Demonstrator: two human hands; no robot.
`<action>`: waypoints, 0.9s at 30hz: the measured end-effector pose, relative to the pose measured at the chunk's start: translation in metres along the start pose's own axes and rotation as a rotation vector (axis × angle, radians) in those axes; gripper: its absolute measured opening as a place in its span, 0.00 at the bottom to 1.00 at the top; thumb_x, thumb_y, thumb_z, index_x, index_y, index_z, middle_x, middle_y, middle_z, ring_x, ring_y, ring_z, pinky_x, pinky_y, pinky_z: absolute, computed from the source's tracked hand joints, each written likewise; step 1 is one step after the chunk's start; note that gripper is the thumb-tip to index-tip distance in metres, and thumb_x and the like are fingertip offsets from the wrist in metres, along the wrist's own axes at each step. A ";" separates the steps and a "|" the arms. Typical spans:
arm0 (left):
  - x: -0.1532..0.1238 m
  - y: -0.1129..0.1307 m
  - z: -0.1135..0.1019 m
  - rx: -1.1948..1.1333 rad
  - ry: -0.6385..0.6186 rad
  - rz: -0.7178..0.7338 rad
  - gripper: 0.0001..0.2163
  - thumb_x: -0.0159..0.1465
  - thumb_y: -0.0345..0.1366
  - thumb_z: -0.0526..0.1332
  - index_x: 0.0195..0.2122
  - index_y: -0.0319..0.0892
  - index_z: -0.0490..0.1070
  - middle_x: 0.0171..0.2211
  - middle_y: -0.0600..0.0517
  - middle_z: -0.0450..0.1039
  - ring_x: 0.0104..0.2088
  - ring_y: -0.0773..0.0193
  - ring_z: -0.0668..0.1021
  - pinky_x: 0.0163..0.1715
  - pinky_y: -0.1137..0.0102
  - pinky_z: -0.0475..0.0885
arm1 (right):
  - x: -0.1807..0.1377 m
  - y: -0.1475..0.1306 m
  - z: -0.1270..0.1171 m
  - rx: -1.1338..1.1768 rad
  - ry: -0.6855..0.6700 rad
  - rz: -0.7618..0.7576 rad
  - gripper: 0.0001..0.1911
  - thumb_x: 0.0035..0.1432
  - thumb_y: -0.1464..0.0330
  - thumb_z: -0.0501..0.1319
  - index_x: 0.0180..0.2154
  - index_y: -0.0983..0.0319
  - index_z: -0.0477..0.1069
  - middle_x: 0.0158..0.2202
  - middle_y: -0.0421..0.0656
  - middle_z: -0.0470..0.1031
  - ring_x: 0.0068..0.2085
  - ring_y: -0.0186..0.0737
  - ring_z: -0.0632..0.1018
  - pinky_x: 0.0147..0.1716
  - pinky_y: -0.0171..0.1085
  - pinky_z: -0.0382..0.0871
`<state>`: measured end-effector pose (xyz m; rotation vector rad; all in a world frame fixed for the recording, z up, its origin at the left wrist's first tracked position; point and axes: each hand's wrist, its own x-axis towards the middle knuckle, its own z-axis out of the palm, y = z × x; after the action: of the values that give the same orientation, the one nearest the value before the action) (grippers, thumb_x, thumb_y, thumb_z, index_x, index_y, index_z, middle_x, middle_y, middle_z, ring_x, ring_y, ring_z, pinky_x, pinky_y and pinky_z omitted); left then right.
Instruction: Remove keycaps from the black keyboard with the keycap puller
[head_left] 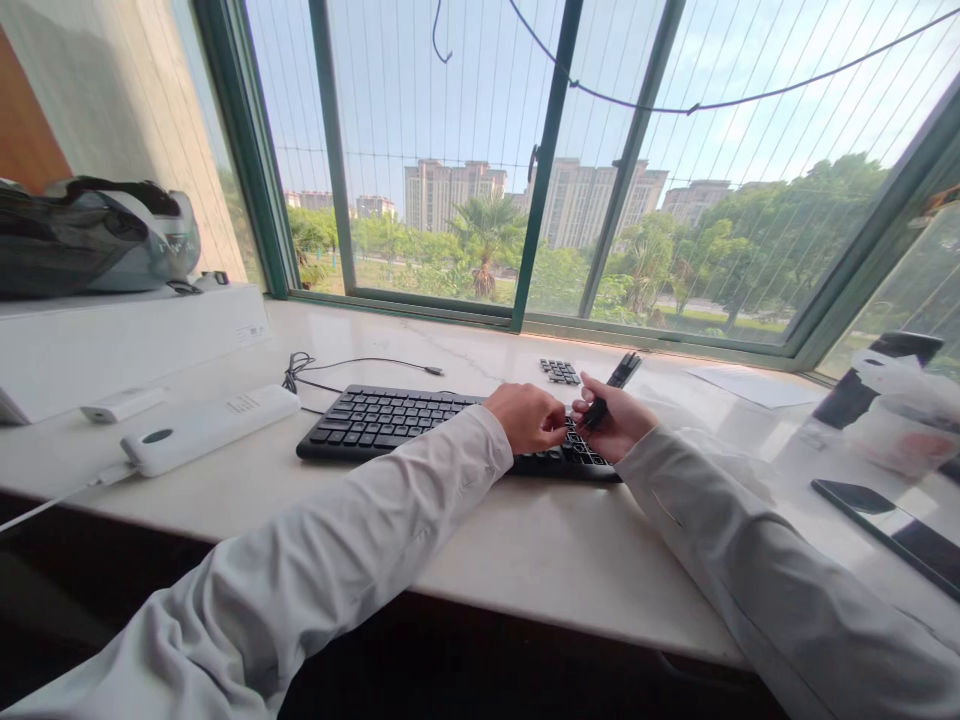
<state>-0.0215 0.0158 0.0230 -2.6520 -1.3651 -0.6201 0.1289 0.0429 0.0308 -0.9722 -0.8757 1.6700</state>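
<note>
Centre frame: right hand (pixel 616 428) grips slim black plastic tool (pixel 622 375); left hand (pixel 529 418) pinched shut over flat black keyboard (pixel 375 420). Risk: tool slips, skids off pale stone surface (pixel 525 545).

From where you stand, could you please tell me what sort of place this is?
Probably a window-side work spot indoors: a stone sill serving as desk, a black keyboard on it, and a green-framed window overlooking trees and tower blocks.

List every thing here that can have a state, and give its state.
keyboard, flat on the ledge.
cable, plug end lying free.
keycaps, loose, behind the keyboard.
left hand, fingers pinched at the keyboard's right end.
right hand, shut on black tool.
phone, screen dark.
</note>
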 end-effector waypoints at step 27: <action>0.002 -0.008 0.003 0.059 0.020 0.029 0.12 0.59 0.43 0.55 0.29 0.45 0.75 0.28 0.53 0.77 0.30 0.62 0.76 0.29 0.71 0.64 | 0.010 0.006 -0.004 0.009 -0.066 -0.013 0.19 0.60 0.64 0.57 0.19 0.61 0.56 0.15 0.36 0.58 0.18 0.28 0.61 0.15 0.28 0.54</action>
<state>-0.0264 0.0225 0.0203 -2.6076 -1.3162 -0.5927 0.1282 0.0516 0.0215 -0.9077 -0.9150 1.7015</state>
